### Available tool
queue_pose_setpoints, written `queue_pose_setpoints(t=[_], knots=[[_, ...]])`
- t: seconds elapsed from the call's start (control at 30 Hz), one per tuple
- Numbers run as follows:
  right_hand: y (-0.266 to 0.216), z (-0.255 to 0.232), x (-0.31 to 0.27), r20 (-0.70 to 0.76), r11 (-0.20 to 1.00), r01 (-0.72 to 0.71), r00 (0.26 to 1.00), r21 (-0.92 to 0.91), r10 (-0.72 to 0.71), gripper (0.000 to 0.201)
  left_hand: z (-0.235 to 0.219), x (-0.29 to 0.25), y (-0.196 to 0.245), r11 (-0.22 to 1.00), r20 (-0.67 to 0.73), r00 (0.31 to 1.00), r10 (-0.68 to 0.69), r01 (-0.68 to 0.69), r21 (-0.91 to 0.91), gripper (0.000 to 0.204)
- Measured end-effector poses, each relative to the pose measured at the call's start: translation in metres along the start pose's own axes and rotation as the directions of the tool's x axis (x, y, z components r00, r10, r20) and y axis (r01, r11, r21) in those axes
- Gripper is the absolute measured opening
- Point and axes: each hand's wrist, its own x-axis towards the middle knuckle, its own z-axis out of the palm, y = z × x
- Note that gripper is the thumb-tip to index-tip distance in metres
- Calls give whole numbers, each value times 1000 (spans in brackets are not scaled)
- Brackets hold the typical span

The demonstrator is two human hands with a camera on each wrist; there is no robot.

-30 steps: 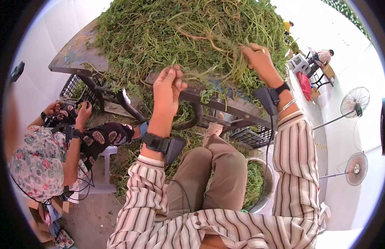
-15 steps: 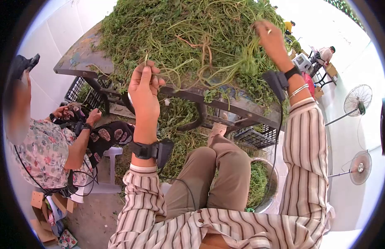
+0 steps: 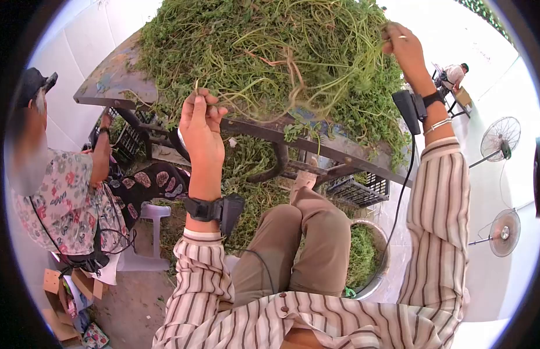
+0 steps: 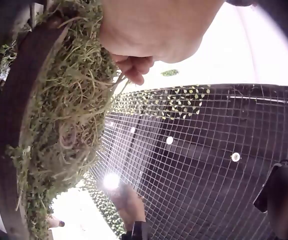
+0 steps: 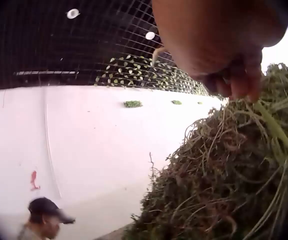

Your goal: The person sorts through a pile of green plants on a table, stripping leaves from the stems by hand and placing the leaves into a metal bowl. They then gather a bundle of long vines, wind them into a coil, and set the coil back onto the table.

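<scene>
A large heap of leafy green stems (image 3: 252, 58) covers most of the table. My left hand (image 3: 202, 131) is raised at the table's front edge, thumb and fingers pinching the thin end of a long stem. Farther out at the heap's right side, my right hand (image 3: 408, 53) pinches the tops of some long green stems (image 3: 363, 72). These stems droop in a loose, blurred curve across the front of the heap toward my left hand. In the right wrist view, a pale green stem (image 5: 276, 127) runs down from the fingertips.
The dark table edge (image 3: 340, 150) runs before my knees. A tub of greens (image 3: 382, 262) stands right of my legs, and a black crate (image 3: 363, 189) sits under the table. Another person in a floral shirt (image 3: 57, 198) sits at left. Fans (image 3: 503, 139) stand at right.
My right hand has moved outward to the right and away from me, drawing stems along the heap. My left hand has shifted left. The seated person at left has reached toward the crate.
</scene>
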Motion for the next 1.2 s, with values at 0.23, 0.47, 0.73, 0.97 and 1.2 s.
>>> queue_pose_setpoints(t=[0.23,0.47,0.73,0.97,1.2], knots=[[6,-10,1,-319,979,193,933,60,-165,26,-17,3,-5,999,-22,1000,-9,8,-35,14],[5,-18,6,-485,955,294,839,22,-247,24,-21,7,-6,999,-56,998,-4,2,-32,14],[5,6,15,-159,956,227,953,-184,-257,27,-22,21,-9,999,-71,997,-6,2,-54,14],[-4,33,1,-97,963,263,959,-52,-267,26,-18,24,-9,999,-36,999,-14,13,-45,14],[-69,96,-28,311,992,54,946,113,-87,31,12,21,-17,998,115,992,-60,62,-17,16]])
